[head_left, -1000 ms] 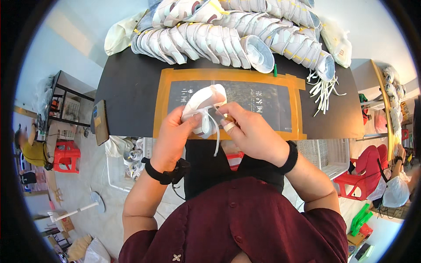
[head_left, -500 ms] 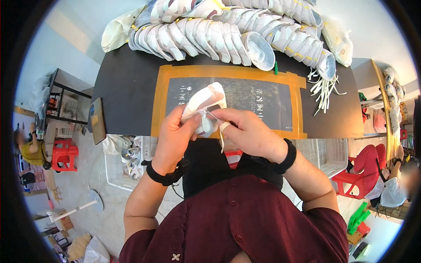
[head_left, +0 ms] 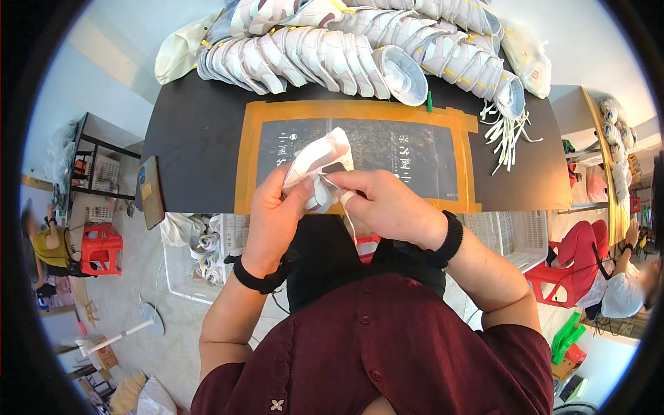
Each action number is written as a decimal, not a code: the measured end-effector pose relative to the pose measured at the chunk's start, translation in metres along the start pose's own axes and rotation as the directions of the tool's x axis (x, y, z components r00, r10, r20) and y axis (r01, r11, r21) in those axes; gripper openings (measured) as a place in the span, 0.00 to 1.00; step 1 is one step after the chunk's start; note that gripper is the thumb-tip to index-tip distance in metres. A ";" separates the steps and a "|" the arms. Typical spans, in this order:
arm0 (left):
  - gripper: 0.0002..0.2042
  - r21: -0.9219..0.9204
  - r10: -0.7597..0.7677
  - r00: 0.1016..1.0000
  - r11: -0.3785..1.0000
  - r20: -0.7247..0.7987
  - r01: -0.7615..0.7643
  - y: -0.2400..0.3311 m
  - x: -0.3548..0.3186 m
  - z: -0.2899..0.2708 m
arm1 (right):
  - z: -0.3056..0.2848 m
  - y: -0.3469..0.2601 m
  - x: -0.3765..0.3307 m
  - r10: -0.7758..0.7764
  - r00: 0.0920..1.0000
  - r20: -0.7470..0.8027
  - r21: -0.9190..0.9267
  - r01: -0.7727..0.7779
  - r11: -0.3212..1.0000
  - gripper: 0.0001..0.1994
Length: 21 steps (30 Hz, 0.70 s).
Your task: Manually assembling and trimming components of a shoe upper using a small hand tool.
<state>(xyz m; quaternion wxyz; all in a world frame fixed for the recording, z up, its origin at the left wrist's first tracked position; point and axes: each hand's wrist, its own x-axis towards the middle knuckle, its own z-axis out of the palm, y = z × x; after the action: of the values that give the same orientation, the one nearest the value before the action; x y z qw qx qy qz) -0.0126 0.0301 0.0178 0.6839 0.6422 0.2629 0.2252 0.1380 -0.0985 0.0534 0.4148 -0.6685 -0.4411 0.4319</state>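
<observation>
Shoe (head_left: 319, 164), white and pale pink, sits in both hands above the near edge of the black worktop (head_left: 194, 138). Left hand (head_left: 273, 214) cups it from below; right hand (head_left: 384, 204) pinches a white lace (head_left: 348, 216) at its side. Behind lie an orange-bordered mat (head_left: 415, 152), rows of shoes (head_left: 360, 48) and loose laces (head_left: 508, 135).

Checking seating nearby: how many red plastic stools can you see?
2: one stool on the floor far left beside a seated person, one stool on the right past the table. Others may be hidden.
</observation>
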 end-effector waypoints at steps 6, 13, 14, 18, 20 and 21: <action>0.13 -0.049 -0.009 1.000 0.999 -0.027 0.008 -0.005 0.000 0.000 | 0.002 0.008 0.000 -0.042 0.999 -0.009 -0.007 0.042 0.999 0.18; 0.15 -0.078 -0.003 0.999 0.997 -0.038 0.000 -0.008 -0.001 -0.002 | 0.001 0.004 0.003 -0.035 0.999 -0.004 -0.060 0.035 0.998 0.17; 0.15 -0.078 -0.004 0.999 0.997 -0.038 0.001 -0.008 -0.001 -0.002 | 0.002 0.006 0.004 -0.034 0.999 -0.003 -0.059 0.034 0.998 0.17; 0.15 -0.080 -0.011 1.000 0.997 -0.018 0.010 -0.007 -0.001 -0.003 | 0.004 0.008 0.005 -0.130 0.991 -0.039 -0.096 0.126 0.987 0.16; 0.14 -0.075 -0.015 1.000 0.997 -0.010 0.014 -0.007 -0.001 -0.002 | 0.002 0.006 0.006 -0.112 0.993 -0.034 -0.102 0.108 0.989 0.16; 0.14 -0.069 -0.011 1.000 0.998 -0.024 0.010 -0.005 -0.002 -0.001 | 0.002 0.005 0.007 -0.071 0.997 -0.015 -0.077 0.070 0.995 0.16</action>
<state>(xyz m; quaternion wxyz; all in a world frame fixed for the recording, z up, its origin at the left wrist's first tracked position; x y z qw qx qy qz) -0.0145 0.0292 0.0125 0.7036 0.6140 0.2667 0.2384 0.1393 -0.0930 0.0469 0.4080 -0.6716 -0.4769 0.3937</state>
